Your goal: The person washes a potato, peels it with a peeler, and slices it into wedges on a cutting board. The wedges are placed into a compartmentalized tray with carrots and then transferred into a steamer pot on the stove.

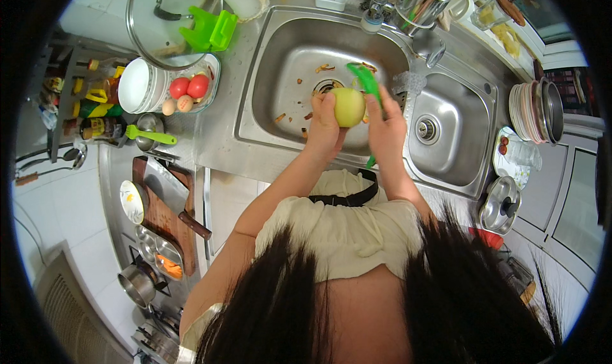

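My left hand grips a pale yellow-green round fruit, seemingly a peeled apple, over the larger bowl of a steel sink. A green-handled peeler is in my right hand, just right of the fruit; its head is blurred, and whether its blade touches the fruit I cannot tell. Scraps of peel lie scattered on the sink floor around the drain, which is partly hidden behind the fruit and my left hand.
To the right is a smaller sink bowl. Left of the sink, tomatoes and eggs sit beside stacked white bowls. A cleaver lies on a wooden cutting board. Stacked plates stand at far right.
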Action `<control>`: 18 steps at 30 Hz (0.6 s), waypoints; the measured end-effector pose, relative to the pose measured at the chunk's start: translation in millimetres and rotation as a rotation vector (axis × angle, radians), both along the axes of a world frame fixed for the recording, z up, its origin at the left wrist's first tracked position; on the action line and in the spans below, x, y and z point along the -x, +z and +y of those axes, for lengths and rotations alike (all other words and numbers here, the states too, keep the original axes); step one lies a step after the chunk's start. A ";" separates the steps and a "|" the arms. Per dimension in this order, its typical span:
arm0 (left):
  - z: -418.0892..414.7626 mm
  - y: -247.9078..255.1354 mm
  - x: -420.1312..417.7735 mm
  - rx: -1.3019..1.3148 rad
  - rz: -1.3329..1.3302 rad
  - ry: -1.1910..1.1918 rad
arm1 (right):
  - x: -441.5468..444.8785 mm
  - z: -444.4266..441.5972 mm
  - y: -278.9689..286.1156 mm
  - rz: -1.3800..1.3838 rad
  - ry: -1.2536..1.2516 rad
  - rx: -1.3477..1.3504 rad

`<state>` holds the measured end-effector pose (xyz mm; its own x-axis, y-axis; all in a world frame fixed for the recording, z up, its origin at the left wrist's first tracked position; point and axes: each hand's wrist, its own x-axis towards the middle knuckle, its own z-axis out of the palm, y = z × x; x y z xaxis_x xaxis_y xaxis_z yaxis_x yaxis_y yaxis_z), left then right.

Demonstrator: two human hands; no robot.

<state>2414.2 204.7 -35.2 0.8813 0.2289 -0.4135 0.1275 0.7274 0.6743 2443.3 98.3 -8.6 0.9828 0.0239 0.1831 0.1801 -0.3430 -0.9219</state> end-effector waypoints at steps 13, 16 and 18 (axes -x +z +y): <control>21.3 21.8 1.4 0.315 0.056 -0.175 | -1.1 0.3 10.9 0.479 0.136 -0.484; 18.1 25.1 0.9 0.163 0.124 -0.207 | 4.1 4.2 0.4 0.600 0.186 -0.612; 22.1 20.9 0.9 -0.073 0.143 -0.268 | 7.5 8.4 -0.3 0.653 0.152 -0.735</control>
<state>2413.3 226.8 -14.4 0.8483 0.0294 -0.5286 0.4057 0.6054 0.6847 2435.9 106.7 -8.9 0.8920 0.2559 -0.3726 -0.4437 0.3378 -0.8301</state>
